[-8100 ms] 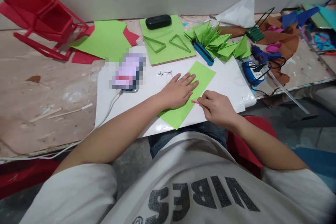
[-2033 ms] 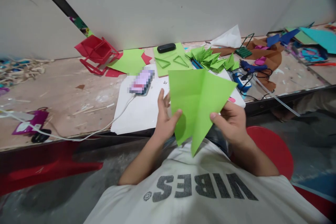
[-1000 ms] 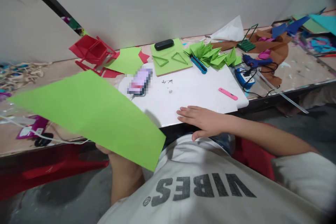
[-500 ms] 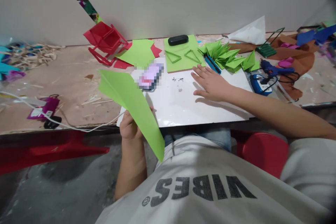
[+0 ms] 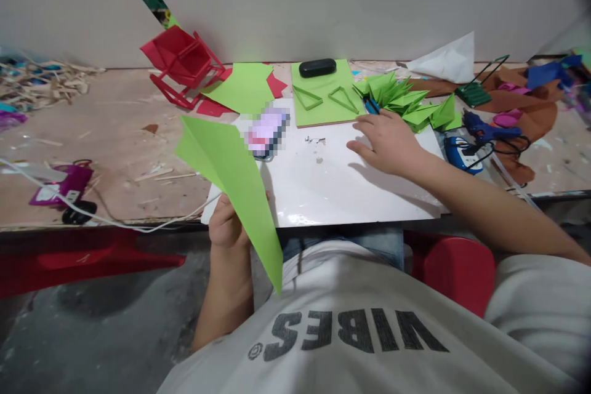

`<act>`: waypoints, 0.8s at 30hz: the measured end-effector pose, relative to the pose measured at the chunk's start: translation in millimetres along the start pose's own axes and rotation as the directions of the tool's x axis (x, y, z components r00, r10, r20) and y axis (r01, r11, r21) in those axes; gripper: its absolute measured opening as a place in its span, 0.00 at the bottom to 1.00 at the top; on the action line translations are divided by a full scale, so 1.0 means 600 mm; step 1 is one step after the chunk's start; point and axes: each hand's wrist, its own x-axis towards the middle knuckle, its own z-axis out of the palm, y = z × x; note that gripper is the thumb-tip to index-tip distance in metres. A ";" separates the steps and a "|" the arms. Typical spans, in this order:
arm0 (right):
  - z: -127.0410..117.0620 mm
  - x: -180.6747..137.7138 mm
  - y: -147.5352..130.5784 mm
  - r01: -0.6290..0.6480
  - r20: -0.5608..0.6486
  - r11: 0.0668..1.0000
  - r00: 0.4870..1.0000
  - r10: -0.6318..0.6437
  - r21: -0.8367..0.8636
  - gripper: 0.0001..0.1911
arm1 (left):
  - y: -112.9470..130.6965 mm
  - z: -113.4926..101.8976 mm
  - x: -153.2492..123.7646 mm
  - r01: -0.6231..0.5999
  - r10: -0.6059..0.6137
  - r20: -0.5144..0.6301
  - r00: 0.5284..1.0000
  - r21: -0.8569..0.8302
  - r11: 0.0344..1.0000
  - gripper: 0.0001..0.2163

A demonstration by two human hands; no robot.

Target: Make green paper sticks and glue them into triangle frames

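While in left hand (image 5: 225, 225), green paper (image 5: 232, 175) lengthwise aslant toward shirt (image 5: 355, 286).

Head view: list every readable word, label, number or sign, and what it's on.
"VIBES": white shirt, upside down to the camera; small round mark beside it too small to read.
Phone: screen pixelated, unreadable.
Purple device and blue socket unit: any text too small.

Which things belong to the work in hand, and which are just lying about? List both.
Seemingly in use:
green sheet, held in the left hand
blue cutter, at the fingers of the right hand
white board, below the right hand

Apparently just lying about:
red model chair
black case
brown sheets
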 end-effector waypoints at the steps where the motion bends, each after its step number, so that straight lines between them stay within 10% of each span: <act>1: -0.004 -0.005 -0.013 -0.015 0.010 0.995 1.000 0.014 0.097 0.29 | 0.000 0.001 -0.001 -0.002 0.002 0.007 1.000 -0.003 1.000 0.11; 4: 0.007 -0.032 -0.066 -0.097 0.137 0.813 0.990 0.022 0.574 0.28 | 0.000 0.017 -0.006 0.044 -0.043 0.072 0.997 -0.012 0.999 0.08; 6: 0.021 -0.049 -0.101 -0.200 0.236 0.469 0.971 -0.018 0.860 0.37 | 0.001 0.045 -0.009 0.137 -0.135 0.149 0.979 -0.001 0.991 0.09; 9: 0.031 -0.055 -0.135 -0.325 0.325 -0.013 0.945 -0.019 0.945 0.52 | -0.004 0.106 -0.011 0.303 -0.295 0.259 0.920 0.008 0.953 0.16; 11: 0.032 -0.049 -0.139 -0.308 0.327 -0.159 0.939 0.110 0.938 0.55 | -0.013 0.144 -0.010 0.378 -0.371 0.294 0.881 0.036 0.925 0.22; 19: 0.045 -0.069 -0.058 -0.272 0.259 -0.060 0.795 0.548 0.961 0.46 | -0.025 0.131 -0.021 0.060 -0.125 0.101 0.987 0.488 0.871 0.39; 24: 0.047 -0.114 -0.026 -0.470 0.329 0.188 0.803 0.497 0.863 0.28 | -0.011 0.108 -0.019 -0.335 0.214 0.286 0.934 0.909 0.249 0.35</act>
